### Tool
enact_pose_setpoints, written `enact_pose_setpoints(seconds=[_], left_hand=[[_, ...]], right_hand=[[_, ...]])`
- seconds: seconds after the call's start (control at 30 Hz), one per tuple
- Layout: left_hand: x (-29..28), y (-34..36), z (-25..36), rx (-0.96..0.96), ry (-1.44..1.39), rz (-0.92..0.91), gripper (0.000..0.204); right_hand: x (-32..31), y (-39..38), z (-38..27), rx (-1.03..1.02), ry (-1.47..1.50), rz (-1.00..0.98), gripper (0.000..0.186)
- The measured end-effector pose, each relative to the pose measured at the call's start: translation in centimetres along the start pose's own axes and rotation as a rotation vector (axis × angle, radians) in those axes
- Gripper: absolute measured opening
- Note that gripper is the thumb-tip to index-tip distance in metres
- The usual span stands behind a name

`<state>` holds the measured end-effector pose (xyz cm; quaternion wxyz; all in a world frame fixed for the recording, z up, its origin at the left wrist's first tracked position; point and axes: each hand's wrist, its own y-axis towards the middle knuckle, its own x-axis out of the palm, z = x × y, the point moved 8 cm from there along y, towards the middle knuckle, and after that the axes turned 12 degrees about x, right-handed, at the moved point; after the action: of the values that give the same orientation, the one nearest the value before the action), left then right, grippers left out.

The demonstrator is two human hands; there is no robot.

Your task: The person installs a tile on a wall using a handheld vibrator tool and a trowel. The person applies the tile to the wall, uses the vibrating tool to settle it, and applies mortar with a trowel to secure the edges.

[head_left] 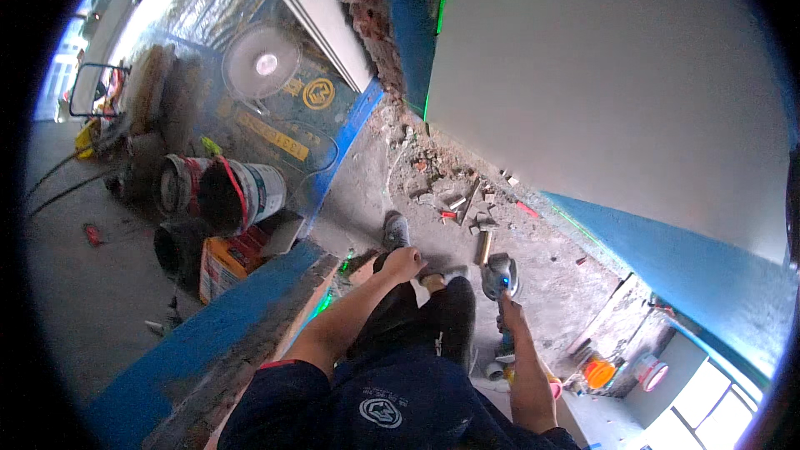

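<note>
The right hand wraps around the handle of a grey handheld tool with a rounded head and small blue light, which sits low over the floor, right of the person's legs. The left hand curls into a fist near the grey shoe, with nothing visible in it. A brass-coloured tube lies just beyond the tool's head; a careless swing could knock it. Loose brown rubble could roll underfoot if the person steps forward. The bare grey concrete floor is dusty and runs along a large, flat, pale-grey wall surface. Leftward are a white bucket with a red rim and a round white fan; lower right, an orange bucket.
</note>
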<state>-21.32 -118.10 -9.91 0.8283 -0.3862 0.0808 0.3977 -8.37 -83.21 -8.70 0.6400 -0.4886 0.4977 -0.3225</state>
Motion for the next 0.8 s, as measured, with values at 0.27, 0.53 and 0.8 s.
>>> enact_pose_setpoints(seconds=[0.27, 0.53, 0.8], left_hand=[[0.8, 5.8, 3.8, 0.148, -0.426, 0.420, 0.052], [6.3, 4.7, 2.7, -0.114, -0.685, 0.578, 0.060], [16.0, -3.2, 2.2, -0.552, -1.478, 0.397, 0.059]], right_hand=[[2.1, -3.3, -13.3, -0.180, -0.274, 0.052, 0.070], [4.6, -4.4, -14.9, -0.164, -0.550, -0.064, 0.052], [13.5, -3.9, -12.1, -0.386, -0.682, -0.146, 0.045]])
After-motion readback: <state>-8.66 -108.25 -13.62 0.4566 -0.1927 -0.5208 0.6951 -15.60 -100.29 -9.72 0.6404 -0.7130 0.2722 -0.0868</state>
